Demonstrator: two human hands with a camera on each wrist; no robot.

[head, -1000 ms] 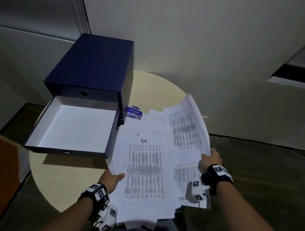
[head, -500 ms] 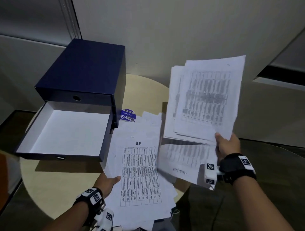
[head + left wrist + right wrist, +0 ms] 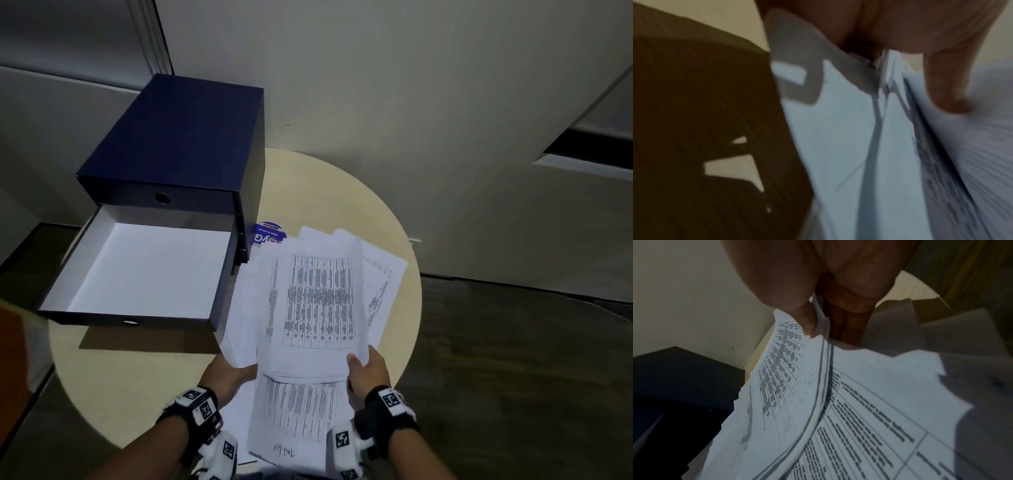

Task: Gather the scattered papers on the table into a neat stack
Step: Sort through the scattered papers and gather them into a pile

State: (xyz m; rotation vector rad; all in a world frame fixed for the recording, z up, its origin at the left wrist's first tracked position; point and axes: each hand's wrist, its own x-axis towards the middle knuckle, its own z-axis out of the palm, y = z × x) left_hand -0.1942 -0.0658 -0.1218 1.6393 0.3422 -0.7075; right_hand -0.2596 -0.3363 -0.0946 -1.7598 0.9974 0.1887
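White printed papers (image 3: 318, 301) with tables lie overlapped on the right half of a round beige table (image 3: 144, 383). My right hand (image 3: 364, 368) pinches the near edge of a bundle of sheets (image 3: 789, 386), thumb on top, and holds it low over the pile. My left hand (image 3: 233, 371) grips the near left edge of the pile (image 3: 890, 129), thumb on top of the sheets. More sheets (image 3: 294, 414) lie between my wrists at the table's near edge.
A dark blue drawer box (image 3: 178, 144) stands at the table's left, its white-lined drawer (image 3: 137, 270) pulled out towards me. A small blue label (image 3: 269, 234) lies beside the box behind the papers. A wall rises behind the table; dark floor lies to the right.
My right hand has brought its lifted bundle down and left, onto the pile on the table. My left hand has stayed at the pile's near left edge.
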